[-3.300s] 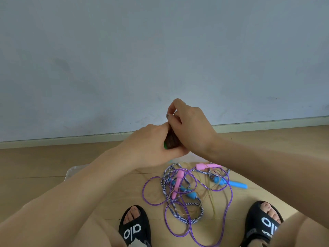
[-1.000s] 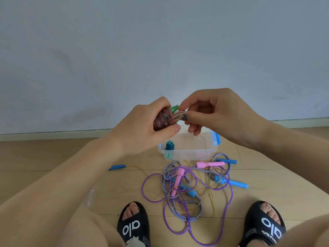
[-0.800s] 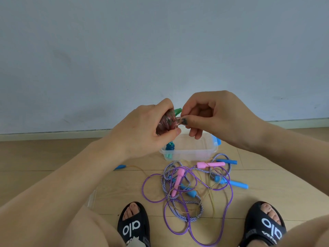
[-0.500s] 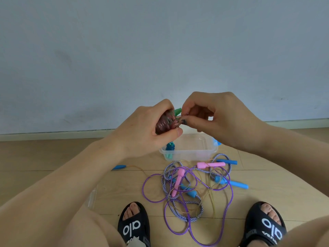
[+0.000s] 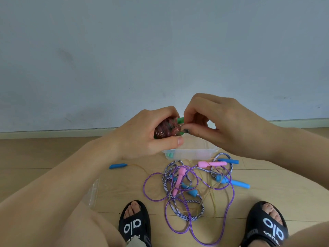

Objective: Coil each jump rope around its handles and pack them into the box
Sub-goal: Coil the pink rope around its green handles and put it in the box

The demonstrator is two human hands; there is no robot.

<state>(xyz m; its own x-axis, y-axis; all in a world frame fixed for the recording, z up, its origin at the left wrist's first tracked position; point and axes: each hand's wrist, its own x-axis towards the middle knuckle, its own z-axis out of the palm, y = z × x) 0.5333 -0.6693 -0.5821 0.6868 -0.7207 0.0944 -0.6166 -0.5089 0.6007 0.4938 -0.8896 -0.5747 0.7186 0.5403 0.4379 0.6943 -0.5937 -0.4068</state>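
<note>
My left hand (image 5: 147,134) grips a jump rope bundle (image 5: 164,129): dark red cord coiled around green handles. My right hand (image 5: 222,122) pinches the cord's end at the bundle's right tip, beside a green handle end (image 5: 180,119). Both hands hover above the clear plastic box (image 5: 195,154), which holds a teal coiled rope (image 5: 170,155) at its left end. On the floor lies a tangle: a purple rope (image 5: 229,198) with pink handles (image 5: 211,164), a blue-white braided rope (image 5: 179,213), and a thin yellow cord ending in a blue handle (image 5: 118,165).
A clear lid (image 5: 94,195) lies on the wooden floor at the left, partly behind my arm. My two feet in black slides (image 5: 135,227) sit at the bottom. A grey wall with a baseboard (image 5: 53,134) runs behind the box.
The bundle rose from low between my hands, exposing the box. Over the last second my right hand closed in on the bundle's right end and keeps pinching the cord there.
</note>
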